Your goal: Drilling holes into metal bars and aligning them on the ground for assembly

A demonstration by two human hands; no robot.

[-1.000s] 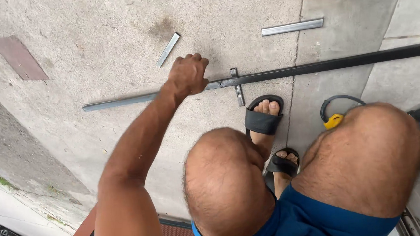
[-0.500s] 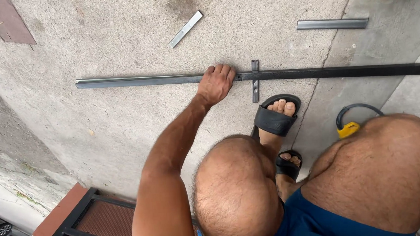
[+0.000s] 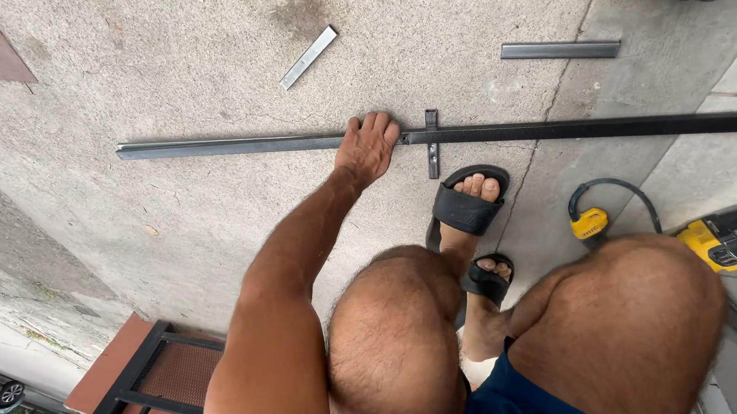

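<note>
While the left hand [image 3: 367, 146] clasps the long dark steel bar [image 3: 234, 145] lying on the grey concrete floor [image 3: 118, 86] beside its short crosspiece [image 3: 432, 144], the bar looks held steady; right hand unseen.

Lying across the concrete floor [image 3: 161, 83] as a barrier: long dark steel bar [image 3: 234, 145], short cross-piece [image 3: 432, 145] clamped over it. Leaving open floor left of the left hand [image 3: 366, 149]. Crowding the near right: sandalled foot [image 3: 465, 209], yellow power tool [image 3: 730, 240]. Scattering beyond: small metal strip [image 3: 309, 57], short dark bar [image 3: 560, 50].
</note>
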